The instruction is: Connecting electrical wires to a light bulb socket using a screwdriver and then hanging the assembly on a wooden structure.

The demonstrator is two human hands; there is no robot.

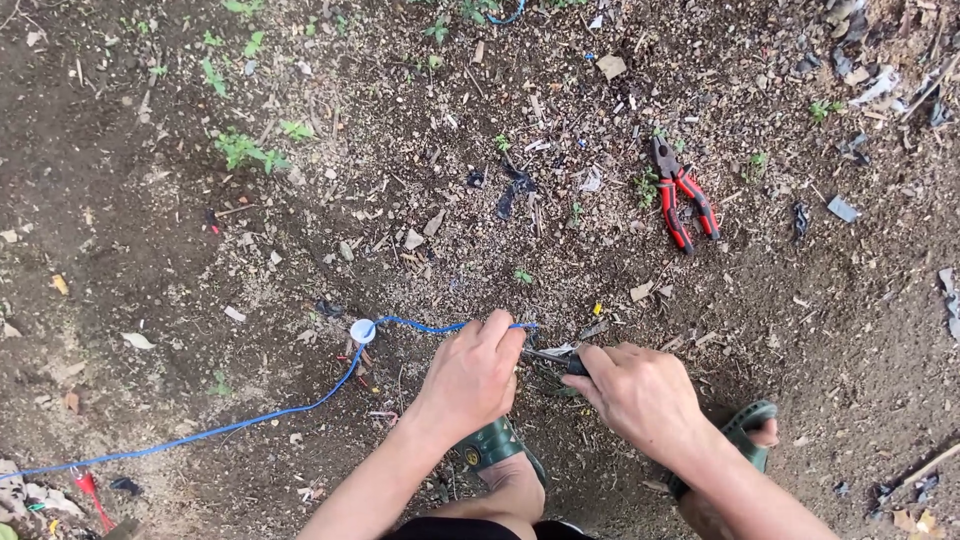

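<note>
My left hand (472,375) pinches the end of a thin blue wire (300,408) just above bare dirt. From my fingers the wire runs left past a small white round cap (362,331) and on toward the lower left corner. My right hand (635,390) grips a small metal tool (555,356) with a dark handle, its tip pointing left at the wire end held by my left hand. The two hands are almost touching. Part of the tool is hidden in my right fist.
Red-and-black pliers (680,195) lie open on the soil at the upper right. My feet in green sandals (495,445) (745,425) stand below my hands. Scraps of dark debris, stones, dry leaves and small weeds litter the ground. A red object (92,495) lies at the lower left.
</note>
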